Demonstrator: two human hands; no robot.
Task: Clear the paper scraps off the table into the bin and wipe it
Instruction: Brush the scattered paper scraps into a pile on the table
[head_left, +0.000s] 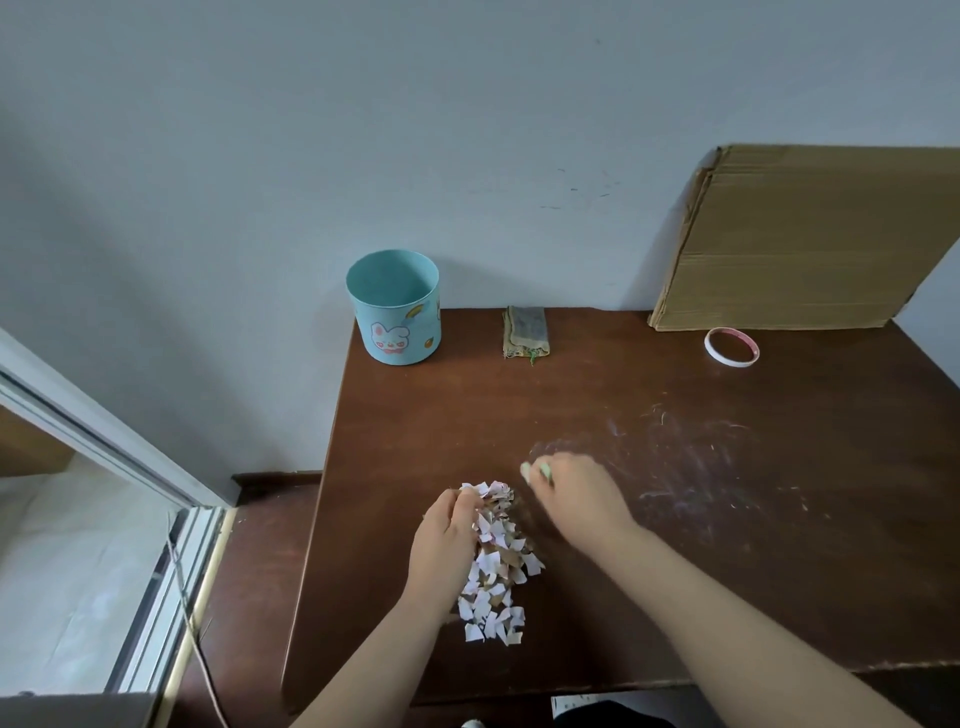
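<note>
A heap of small white and pink paper scraps (496, 566) lies on the dark brown table (675, 519) near its front left. My left hand (444, 545) rests edge-on against the heap's left side, fingers curled into the top scraps. My right hand (576, 499) is just right of the heap, blurred, with a pale scrap or two pinched at its fingertips. The light blue bin (395, 309) with a rabbit picture stands empty-looking at the table's back left corner. A folded greyish cloth (525, 332) lies at the back, right of the bin.
A flat cardboard sheet (800, 239) leans on the wall at the back right, with a roll of tape (731, 347) in front of it. Pale scratch marks cover the table's middle right. A window frame (130, 467) and a cord are at the left.
</note>
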